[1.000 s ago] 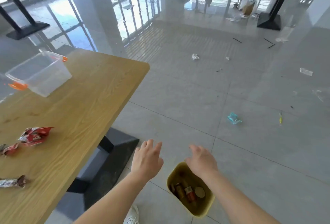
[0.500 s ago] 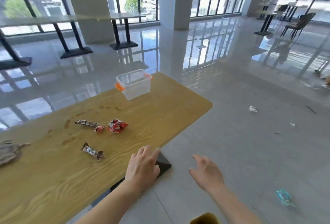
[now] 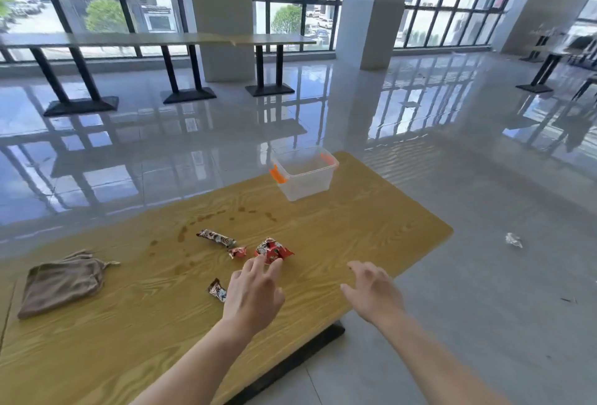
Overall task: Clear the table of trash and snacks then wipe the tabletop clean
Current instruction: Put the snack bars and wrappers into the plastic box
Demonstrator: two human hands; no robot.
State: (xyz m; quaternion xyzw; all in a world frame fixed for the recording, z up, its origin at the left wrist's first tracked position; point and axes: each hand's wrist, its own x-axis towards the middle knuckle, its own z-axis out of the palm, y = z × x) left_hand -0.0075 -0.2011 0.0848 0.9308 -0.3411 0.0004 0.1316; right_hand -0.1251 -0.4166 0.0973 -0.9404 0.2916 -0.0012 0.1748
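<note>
On the wooden table (image 3: 355,230) lie a red crumpled wrapper (image 3: 274,249), a small red wrapper (image 3: 237,252), a brown patterned snack bar (image 3: 215,238) and a second small bar (image 3: 217,290). My left hand (image 3: 255,291) hovers over the table with fingers spread, its fingertips just short of the red crumpled wrapper and partly covering the second bar. My right hand (image 3: 371,291) is open above the table's near edge, holding nothing. A brown cloth (image 3: 61,282) lies at the left. Brown stains (image 3: 206,220) mark the tabletop.
A clear plastic box (image 3: 305,175) with orange clips stands at the table's far end. Crumpled paper (image 3: 513,240) lies on the tiled floor to the right. More tables (image 3: 161,39) and pillars stand by the windows beyond.
The view has swung up from the bin on the floor to the tabletop. Both hands have moved forward over the table, the left one reaching close to the red wrapper.
</note>
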